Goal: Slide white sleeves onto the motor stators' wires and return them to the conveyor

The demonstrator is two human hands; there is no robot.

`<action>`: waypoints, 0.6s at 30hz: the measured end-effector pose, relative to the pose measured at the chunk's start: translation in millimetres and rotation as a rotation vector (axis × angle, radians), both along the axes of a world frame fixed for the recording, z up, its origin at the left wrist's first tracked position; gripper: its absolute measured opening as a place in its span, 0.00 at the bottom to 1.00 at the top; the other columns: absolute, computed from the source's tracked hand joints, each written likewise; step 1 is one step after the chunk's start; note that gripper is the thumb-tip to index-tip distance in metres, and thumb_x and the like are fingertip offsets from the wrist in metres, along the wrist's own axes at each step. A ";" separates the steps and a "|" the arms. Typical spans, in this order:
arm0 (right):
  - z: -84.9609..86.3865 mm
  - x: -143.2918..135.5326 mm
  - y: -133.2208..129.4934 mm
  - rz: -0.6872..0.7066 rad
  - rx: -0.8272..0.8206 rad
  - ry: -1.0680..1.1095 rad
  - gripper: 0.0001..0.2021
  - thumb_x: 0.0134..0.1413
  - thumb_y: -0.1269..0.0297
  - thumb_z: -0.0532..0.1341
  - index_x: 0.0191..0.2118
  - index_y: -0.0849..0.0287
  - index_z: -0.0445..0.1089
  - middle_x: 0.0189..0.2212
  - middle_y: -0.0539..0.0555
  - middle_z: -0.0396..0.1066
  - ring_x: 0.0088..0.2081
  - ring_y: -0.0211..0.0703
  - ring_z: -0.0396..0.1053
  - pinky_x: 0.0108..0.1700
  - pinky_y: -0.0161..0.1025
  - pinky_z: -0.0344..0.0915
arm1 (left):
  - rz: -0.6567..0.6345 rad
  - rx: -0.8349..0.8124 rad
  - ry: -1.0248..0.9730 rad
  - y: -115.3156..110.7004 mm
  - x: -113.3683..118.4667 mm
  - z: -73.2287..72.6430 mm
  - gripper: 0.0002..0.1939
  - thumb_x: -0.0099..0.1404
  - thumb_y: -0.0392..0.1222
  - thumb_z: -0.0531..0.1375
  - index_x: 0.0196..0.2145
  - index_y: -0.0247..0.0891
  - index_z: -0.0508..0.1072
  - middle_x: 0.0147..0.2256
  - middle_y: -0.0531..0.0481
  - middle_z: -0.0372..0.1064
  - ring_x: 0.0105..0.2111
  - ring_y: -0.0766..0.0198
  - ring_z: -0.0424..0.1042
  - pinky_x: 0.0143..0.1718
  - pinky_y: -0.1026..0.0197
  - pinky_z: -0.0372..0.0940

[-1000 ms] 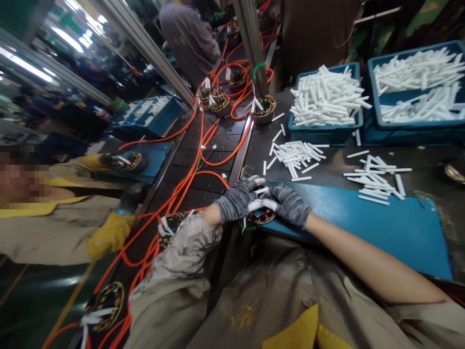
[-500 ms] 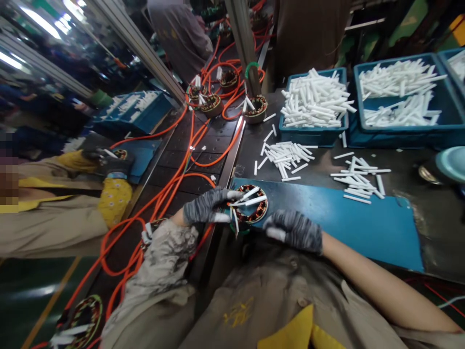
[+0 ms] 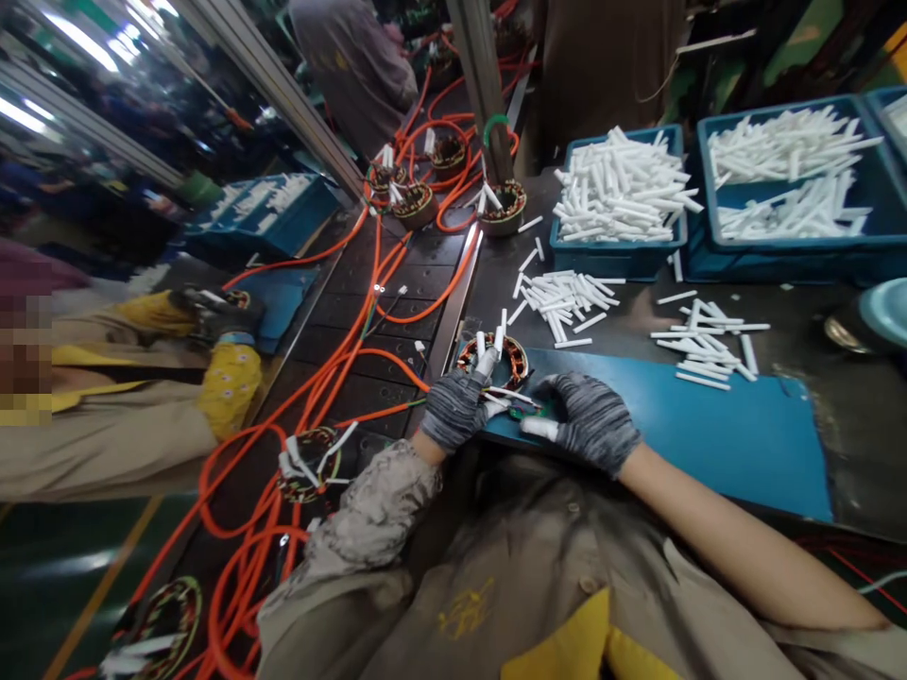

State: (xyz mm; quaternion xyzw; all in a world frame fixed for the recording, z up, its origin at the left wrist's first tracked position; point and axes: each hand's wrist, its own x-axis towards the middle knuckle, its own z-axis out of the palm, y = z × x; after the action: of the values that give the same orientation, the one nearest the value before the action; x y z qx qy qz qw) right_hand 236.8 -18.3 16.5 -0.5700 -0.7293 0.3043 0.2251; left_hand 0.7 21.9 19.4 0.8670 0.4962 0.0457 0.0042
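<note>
A ring-shaped motor stator [image 3: 520,356] with copper windings lies at the left end of a blue mat [image 3: 680,416]. My left hand [image 3: 455,408], in a grey striped glove with white fingertips, is at its near-left rim. Its fingers close round the stator's white-sleeved lead wires [image 3: 511,394]; some white tubes stick up beside the fingertips. My right hand [image 3: 593,422], gloved alike, is just right of a small green part [image 3: 530,410] by the wires. Its thumb and forefinger are apart, and I see nothing gripped between them.
Loose white tubes lie in two piles [image 3: 567,300] [image 3: 709,340] beyond the mat. Blue bins [image 3: 618,255] of tubes stand behind. Orange hoses [image 3: 333,373] and more stators [image 3: 417,206] cover the track at left. A metal post [image 3: 482,85] rises ahead. A co-worker's gloved hands [image 3: 231,326] work at far left.
My left hand has moved right and now reaches over the stator's near side. The tubes there have shifted upright. My right hand has lifted slightly and parted its thumb from its forefinger.
</note>
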 end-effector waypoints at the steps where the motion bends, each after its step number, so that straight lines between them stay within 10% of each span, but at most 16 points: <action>1: 3.4 -5.4 1.1 0.013 -0.035 -0.026 0.23 0.54 0.40 0.65 0.43 0.55 0.77 0.37 0.60 0.78 0.40 0.56 0.75 0.45 0.49 0.70 | 0.003 -0.008 0.016 0.6 1.2 0.7 0.36 0.66 0.56 0.61 0.66 0.33 0.66 0.40 0.36 0.78 0.37 0.48 0.76 0.43 0.50 0.70; 7: 3.1 -15.8 7.8 0.048 -0.372 0.430 0.22 0.64 0.44 0.55 0.27 0.55 0.72 0.25 0.53 0.74 0.27 0.42 0.70 0.34 0.39 0.67 | -0.191 -0.075 0.042 5.6 -5.3 8.8 0.29 0.67 0.55 0.59 0.63 0.43 0.70 0.48 0.40 0.78 0.51 0.46 0.73 0.55 0.46 0.66; 11: -9.0 -0.7 7.4 0.122 -0.555 0.584 0.24 0.63 0.41 0.53 0.34 0.57 0.74 0.20 0.48 0.72 0.17 0.36 0.63 0.22 0.35 0.61 | -0.246 -0.091 0.065 -0.7 2.0 10.0 0.29 0.67 0.50 0.61 0.63 0.41 0.69 0.52 0.39 0.76 0.58 0.45 0.69 0.61 0.43 0.60; 18: -5.9 1.8 17.6 -0.006 -0.366 0.396 0.21 0.66 0.47 0.54 0.30 0.55 0.74 0.13 0.46 0.65 0.18 0.37 0.63 0.27 0.36 0.62 | -0.176 -0.072 0.052 -4.8 15.7 -2.7 0.29 0.67 0.47 0.60 0.63 0.36 0.69 0.49 0.35 0.77 0.51 0.43 0.75 0.58 0.41 0.63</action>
State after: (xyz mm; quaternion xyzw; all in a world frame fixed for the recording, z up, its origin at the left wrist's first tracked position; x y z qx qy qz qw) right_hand 238.6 -0.7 10.7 -0.5329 -0.6021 0.5360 0.2573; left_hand 16.5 17.1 16.7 0.9074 0.4193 0.0051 0.0265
